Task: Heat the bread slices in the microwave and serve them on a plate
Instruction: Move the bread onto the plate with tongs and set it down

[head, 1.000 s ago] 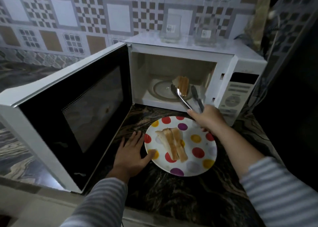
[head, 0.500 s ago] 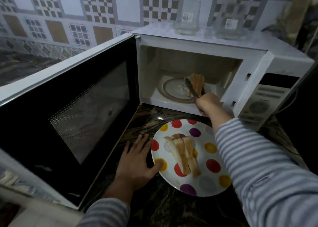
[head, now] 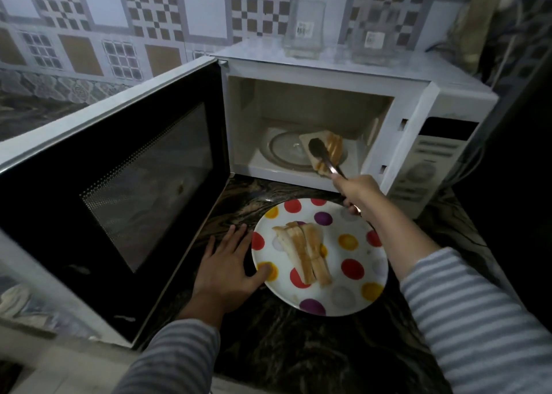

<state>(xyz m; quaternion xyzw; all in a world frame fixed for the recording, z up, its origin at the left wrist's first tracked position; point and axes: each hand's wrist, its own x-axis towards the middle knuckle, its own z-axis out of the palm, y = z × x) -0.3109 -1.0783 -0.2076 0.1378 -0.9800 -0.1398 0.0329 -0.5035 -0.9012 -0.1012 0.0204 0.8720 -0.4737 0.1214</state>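
Inside the microwave [head: 343, 74], w/ its door [head: 119, 184] swung wide open to the left, a pair of metal tongs [head: 324, 157] is clamped on a bread slice [head: 328, 151] at the right side of the glass turntable [head: 283, 148]; slice looks tilted, its near edge out over the cavity's front lip, & whether its far edge touches the turntable can't be told. Right hand [head: 355, 193] grips the tongs' handle end, fingers curled round it, arm in a striped sleeve [head: 478, 319] reaching in from the near right. Near side of the microwave, on the dark marbled counter [head: 298, 349], sits a white plate w/ coloured polka dots [head: 358, 274]; approx. 3 more bread slices [head: 304, 253] lie on it, leaning on each other, left of centre. Left hand [head: 230, 268] lies flat on the counter betw. door & plate, fingers straight & spread, thumb tip resting on the plate's left rim over a yellow dot; it holds nothing. On top of the microwave, far side, stand 2 clear glasses [head: 304, 32] w/ small labels, side by side; the right one is blurred. Control panel [head: 430, 163] is at the microwave's right front. Patterned tile wall [head: 149, 20] runs behind everything. Lighting is dim, detail on the far right is too dark to make out.
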